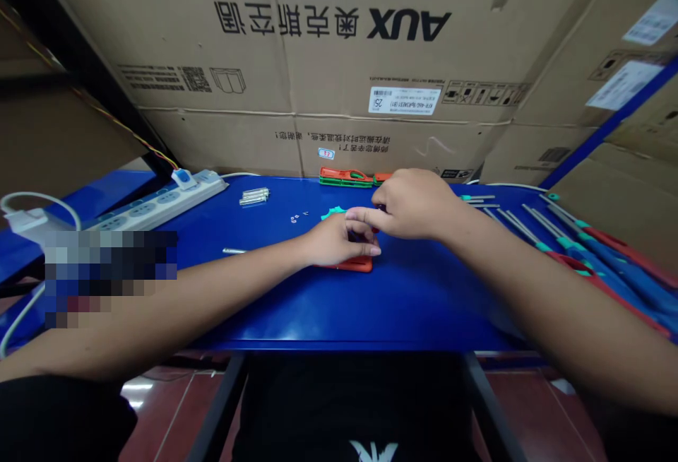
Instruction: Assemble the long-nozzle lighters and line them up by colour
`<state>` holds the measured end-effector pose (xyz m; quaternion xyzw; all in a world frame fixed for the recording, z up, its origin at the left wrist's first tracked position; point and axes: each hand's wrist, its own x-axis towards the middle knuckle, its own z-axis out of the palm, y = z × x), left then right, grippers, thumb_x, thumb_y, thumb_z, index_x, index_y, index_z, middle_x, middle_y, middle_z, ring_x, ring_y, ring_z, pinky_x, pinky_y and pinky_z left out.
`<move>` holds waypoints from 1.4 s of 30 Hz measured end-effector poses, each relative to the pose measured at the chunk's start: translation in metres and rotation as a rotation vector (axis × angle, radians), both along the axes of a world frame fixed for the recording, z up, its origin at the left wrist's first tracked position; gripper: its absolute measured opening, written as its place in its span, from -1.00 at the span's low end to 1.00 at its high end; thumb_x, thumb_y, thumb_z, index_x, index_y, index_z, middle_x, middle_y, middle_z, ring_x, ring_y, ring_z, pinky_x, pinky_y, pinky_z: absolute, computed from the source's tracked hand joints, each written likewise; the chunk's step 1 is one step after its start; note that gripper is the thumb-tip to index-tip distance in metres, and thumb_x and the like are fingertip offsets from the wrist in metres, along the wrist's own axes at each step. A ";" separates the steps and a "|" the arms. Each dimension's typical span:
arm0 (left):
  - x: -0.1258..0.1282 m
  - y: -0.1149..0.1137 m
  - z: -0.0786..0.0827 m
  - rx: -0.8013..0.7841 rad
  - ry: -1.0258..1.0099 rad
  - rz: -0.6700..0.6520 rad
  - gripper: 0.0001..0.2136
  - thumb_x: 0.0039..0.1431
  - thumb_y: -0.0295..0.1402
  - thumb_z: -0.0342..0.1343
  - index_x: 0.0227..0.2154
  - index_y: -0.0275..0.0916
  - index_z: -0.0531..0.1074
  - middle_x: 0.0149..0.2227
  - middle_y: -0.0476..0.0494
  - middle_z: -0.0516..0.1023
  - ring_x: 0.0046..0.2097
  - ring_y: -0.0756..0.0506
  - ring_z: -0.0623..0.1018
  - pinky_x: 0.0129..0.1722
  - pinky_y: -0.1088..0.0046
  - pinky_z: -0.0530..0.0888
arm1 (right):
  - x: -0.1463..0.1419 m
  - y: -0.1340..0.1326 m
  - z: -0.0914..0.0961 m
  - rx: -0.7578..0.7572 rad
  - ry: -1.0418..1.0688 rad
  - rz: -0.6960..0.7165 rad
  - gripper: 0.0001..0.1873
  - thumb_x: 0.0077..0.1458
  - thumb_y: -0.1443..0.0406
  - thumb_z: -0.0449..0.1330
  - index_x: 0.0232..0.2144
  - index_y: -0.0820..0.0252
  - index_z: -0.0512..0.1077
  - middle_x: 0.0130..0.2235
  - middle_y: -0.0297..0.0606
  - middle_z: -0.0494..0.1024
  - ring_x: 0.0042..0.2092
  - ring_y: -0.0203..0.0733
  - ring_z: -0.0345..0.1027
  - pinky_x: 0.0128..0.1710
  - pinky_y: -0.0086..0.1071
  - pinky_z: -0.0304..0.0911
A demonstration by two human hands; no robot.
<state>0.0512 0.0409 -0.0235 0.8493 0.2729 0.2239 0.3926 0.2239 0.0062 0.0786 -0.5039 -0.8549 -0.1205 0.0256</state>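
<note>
Looking outward from the person's own side, I see dark clothing (349,398) below the hands, with a white print (373,451) on it, and then the near edge of the blue worktop (328,314). Over its middle the two bare hands meet. The left hand (333,239) lies palm down with its fingers curved and its thumb a little apart from them, over an orange piece (361,264) whose near edge shows beneath; whether it grips that piece I cannot tell. The right hand (416,200) is curled in narrow just beside the left fingertips, and what it may be pinching is too hidden to make out. To its right lie several long-shafted tools (625,275) with blue and red handles. Left of the left hand rests a thin metal piece (234,251), and a teal piece (332,212) pokes out just beyond the knuckles, with some tiny pale bits (294,218) to its left. Farther left and beyond are a few metal rods (254,196) side by side, then a white power strip (193,193) with a blue-and-white plug (183,179) in it. Straight beyond the hands sits an orange-and-green object (347,178), near the foot of a big cardboard box (318,73), its printed lettering (409,25) upside down and a white label (405,100) below that.
</note>
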 end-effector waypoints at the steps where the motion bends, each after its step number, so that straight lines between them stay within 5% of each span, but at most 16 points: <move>1: 0.001 0.001 -0.002 -0.016 -0.028 0.014 -0.86 0.10 -0.27 0.29 -0.38 -0.25 0.58 -0.33 -0.05 0.63 -0.25 -0.04 0.58 -0.17 0.44 0.48 | 0.001 -0.001 0.001 0.000 -0.003 0.007 -0.30 0.25 -0.16 -0.07 -0.51 0.19 0.58 -0.54 -0.14 0.49 -0.46 -0.13 0.30 -0.50 -0.32 -0.08; 5: 0.002 0.000 -0.006 -0.109 -0.085 0.014 -0.87 0.12 -0.34 0.27 -0.45 -0.30 0.55 -0.41 -0.06 0.62 -0.34 -0.02 0.57 -0.25 0.47 0.47 | 0.021 -0.003 0.003 -0.107 0.242 0.310 -0.55 0.30 0.04 0.04 -0.06 0.20 0.55 -0.17 -0.12 0.63 -0.22 -0.10 0.46 -0.32 -0.31 0.21; 8: 0.003 -0.001 -0.007 -0.156 -0.082 -0.018 -0.88 0.12 -0.35 0.27 -0.42 -0.32 0.56 -0.40 -0.08 0.63 -0.36 -0.01 0.57 -0.28 0.49 0.47 | 0.037 -0.003 -0.002 -0.117 0.419 0.505 -0.69 0.30 0.24 0.06 -0.01 0.18 0.50 -0.08 -0.17 0.62 -0.12 -0.17 0.48 -0.15 -0.32 0.27; 14: 0.002 -0.001 -0.007 -0.101 -0.059 -0.043 -0.87 0.18 -0.35 0.21 -0.37 -0.29 0.59 -0.33 -0.11 0.66 -0.29 -0.03 0.61 -0.20 0.46 0.51 | 0.031 -0.009 0.006 -0.089 0.142 0.305 -0.73 0.21 0.34 0.04 -0.13 0.18 0.49 -0.24 -0.18 0.61 -0.29 -0.15 0.43 -0.37 -0.36 0.11; 21: -0.002 -0.004 -0.008 -0.083 -0.181 -0.076 -0.84 0.19 -0.29 0.22 -0.33 -0.31 0.53 -0.26 -0.16 0.66 -0.21 -0.08 0.63 -0.13 0.38 0.54 | 0.008 -0.018 0.026 -0.034 -0.220 0.155 -0.48 0.30 0.05 -0.04 -0.47 0.19 0.54 -0.56 -0.15 0.48 -0.53 -0.23 0.20 -0.48 -0.32 -0.19; 26: -0.001 -0.004 -0.009 -0.119 -0.228 0.000 -0.82 0.21 -0.28 0.16 -0.37 -0.32 0.50 -0.34 -0.11 0.63 -0.28 -0.05 0.61 -0.20 0.42 0.52 | 0.004 -0.016 0.019 0.011 -0.230 0.078 -0.43 0.30 0.00 -0.04 -0.46 0.22 0.58 -0.54 -0.10 0.52 -0.45 -0.11 0.35 -0.47 -0.34 -0.11; 30: 0.000 -0.005 -0.006 -0.047 -0.193 -0.001 -0.79 0.27 -0.27 0.09 -0.39 -0.30 0.49 -0.38 -0.08 0.60 -0.31 -0.03 0.58 -0.23 0.46 0.50 | 0.018 -0.012 0.016 -0.063 -0.044 0.335 -0.63 0.27 0.14 0.06 -0.09 0.24 0.53 -0.18 -0.07 0.62 -0.22 -0.07 0.45 -0.35 -0.32 0.13; 32: 0.000 -0.006 -0.005 -0.042 -0.201 -0.031 -0.77 0.28 -0.25 0.08 -0.39 -0.30 0.48 -0.35 -0.10 0.61 -0.28 -0.04 0.58 -0.21 0.46 0.49 | 0.024 -0.010 0.016 -0.142 0.026 0.433 -0.70 0.24 0.27 0.06 -0.08 0.22 0.51 -0.13 -0.12 0.61 -0.19 -0.13 0.44 -0.29 -0.34 0.18; 35: 0.001 -0.006 -0.006 -0.070 -0.242 -0.036 -0.78 0.26 -0.22 0.13 -0.34 -0.30 0.49 -0.30 -0.13 0.63 -0.25 -0.05 0.58 -0.21 0.45 0.49 | 0.024 -0.011 0.016 -0.147 -0.036 0.333 -0.73 0.25 0.25 0.05 -0.27 0.23 0.54 -0.30 -0.15 0.60 -0.33 -0.16 0.40 -0.38 -0.35 0.09; 39: -0.001 -0.006 -0.007 -0.039 -0.253 -0.032 -0.79 0.17 -0.23 0.22 -0.30 -0.31 0.51 -0.33 -0.09 0.61 -0.27 -0.04 0.56 -0.22 0.45 0.47 | 0.010 -0.014 0.016 -0.071 -0.211 0.156 -0.44 0.31 0.04 -0.05 -0.49 0.22 0.55 -0.52 -0.14 0.52 -0.49 -0.17 0.28 -0.48 -0.33 -0.12; 42: -0.002 -0.005 -0.006 0.003 -0.200 -0.007 -0.79 0.21 -0.23 0.16 -0.36 -0.30 0.51 -0.40 -0.04 0.57 -0.33 -0.02 0.52 -0.28 0.47 0.43 | 0.007 -0.014 0.020 -0.053 -0.211 0.151 -0.50 0.27 0.02 0.02 -0.43 0.22 0.58 -0.47 -0.13 0.55 -0.45 -0.13 0.34 -0.48 -0.34 -0.09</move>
